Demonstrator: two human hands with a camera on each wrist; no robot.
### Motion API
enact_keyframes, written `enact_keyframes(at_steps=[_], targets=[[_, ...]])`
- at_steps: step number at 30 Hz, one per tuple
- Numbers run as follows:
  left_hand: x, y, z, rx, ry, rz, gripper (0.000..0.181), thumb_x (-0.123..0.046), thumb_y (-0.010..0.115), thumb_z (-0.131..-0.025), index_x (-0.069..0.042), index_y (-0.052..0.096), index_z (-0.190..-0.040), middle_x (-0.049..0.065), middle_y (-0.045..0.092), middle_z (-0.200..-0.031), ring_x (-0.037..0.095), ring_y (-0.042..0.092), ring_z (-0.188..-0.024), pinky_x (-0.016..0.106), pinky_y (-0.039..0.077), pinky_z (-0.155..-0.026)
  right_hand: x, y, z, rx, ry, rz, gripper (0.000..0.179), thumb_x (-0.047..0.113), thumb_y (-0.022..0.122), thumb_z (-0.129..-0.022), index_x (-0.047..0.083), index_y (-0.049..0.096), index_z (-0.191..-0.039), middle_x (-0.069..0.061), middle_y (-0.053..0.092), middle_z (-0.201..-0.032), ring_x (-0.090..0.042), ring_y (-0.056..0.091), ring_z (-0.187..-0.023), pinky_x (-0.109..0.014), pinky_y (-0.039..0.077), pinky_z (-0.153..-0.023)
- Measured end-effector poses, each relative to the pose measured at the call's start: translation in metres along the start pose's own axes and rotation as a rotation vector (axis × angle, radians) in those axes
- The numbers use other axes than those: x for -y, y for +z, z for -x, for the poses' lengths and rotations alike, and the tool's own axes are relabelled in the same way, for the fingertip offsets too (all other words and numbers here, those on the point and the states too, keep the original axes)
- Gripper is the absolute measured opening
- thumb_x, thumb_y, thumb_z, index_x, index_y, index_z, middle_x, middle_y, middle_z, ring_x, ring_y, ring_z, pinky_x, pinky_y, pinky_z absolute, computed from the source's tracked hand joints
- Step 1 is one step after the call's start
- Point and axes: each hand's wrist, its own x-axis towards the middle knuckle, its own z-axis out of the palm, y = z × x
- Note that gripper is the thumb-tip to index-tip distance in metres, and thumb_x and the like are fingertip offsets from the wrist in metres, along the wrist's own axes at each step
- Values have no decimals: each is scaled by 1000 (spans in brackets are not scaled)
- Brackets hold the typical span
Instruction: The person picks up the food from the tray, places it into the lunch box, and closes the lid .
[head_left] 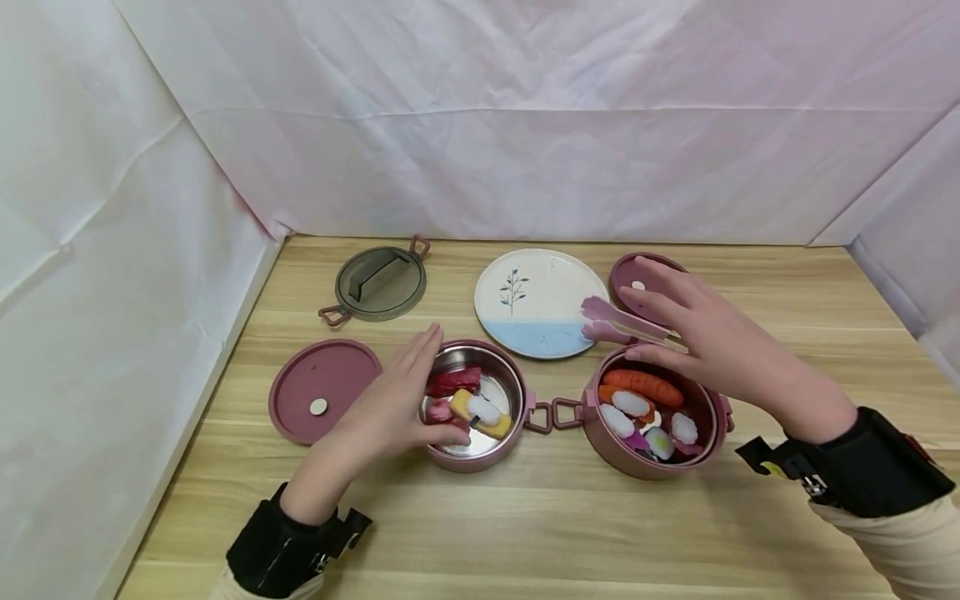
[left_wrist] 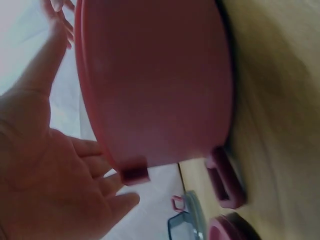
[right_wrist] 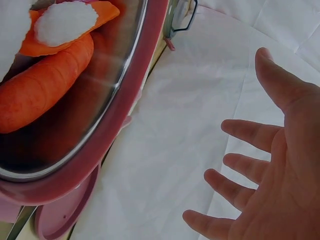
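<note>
My left hand (head_left: 386, 408) is beside the left maroon pot (head_left: 472, 461), fingers extended along its left rim and thumb over the front; contact is unclear. Inside that pot lie red meat-like pieces (head_left: 453, 381) and a yellow-topped toy sushi (head_left: 491, 425). My right hand (head_left: 708, 337) hovers above the back right of the second maroon pot (head_left: 626, 458), fingers spread, holding nothing. It contains a carrot (head_left: 645, 385) and several toy sushi pieces (head_left: 630, 404). In the right wrist view the carrot (right_wrist: 50, 87) shows close, with the spread right hand (right_wrist: 285, 175) apart from the pot.
A round plate (head_left: 551, 287) with a plant drawing stands behind the pots. Pink tongs (head_left: 618, 315) reach over its right edge. Maroon lids lie at left (head_left: 300, 387) and back right (head_left: 626, 271). A dark lid with handles (head_left: 386, 296) is at back left. White cloth walls surround the table.
</note>
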Motion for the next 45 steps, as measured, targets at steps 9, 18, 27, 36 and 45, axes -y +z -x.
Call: enact_keyframes(at_steps=[9, 18, 27, 36, 45], targets=[[11, 3, 6, 77, 55, 47, 140, -62, 87, -60, -16, 1, -162, 4, 1, -170, 27, 7, -157, 54, 24, -122, -6, 3, 3, -1, 1, -11, 68, 29, 80, -85, 13, 51, -145, -14, 32, -160, -43, 34, -142, -67, 39, -105], [12, 2, 6, 70, 65, 24, 140, -63, 86, -60, -17, 1, -162, 5, 3, -170, 27, 8, -157, 53, 24, -123, -31, -12, 1, 27, 154, -57, 71, 35, 75, -89, 15, 45, -150, -16, 24, -164, -47, 34, -142, -69, 41, -99], [13, 2, 6, 77, 61, 8, 139, -66, 84, -61, -18, 1, -162, 5, 3, -170, 27, 8, -157, 53, 23, -123, -88, -25, 1, -59, 179, -43, 63, 25, 71, -93, 2, 46, -147, -26, 28, -159, -52, 33, -139, -72, 30, -104], [15, 3, 7, 74, 70, -9, 138, -66, 83, -61, -16, 3, -162, 3, 3, -170, 28, 8, -157, 53, 22, -123, -133, -20, -4, 60, 294, -34, 65, 33, 63, -98, -4, 41, -147, -33, 21, -158, -56, 19, -144, -73, 23, -108], [15, 6, 5, 77, 67, -3, 139, -65, 84, -61, -18, 1, -162, 2, 2, -170, 26, 8, -157, 53, 23, -123, -163, -1, -10, 212, 369, 21, 74, 46, 58, -99, -8, 39, -146, -38, 25, -152, -59, 27, -136, -72, 29, -105]])
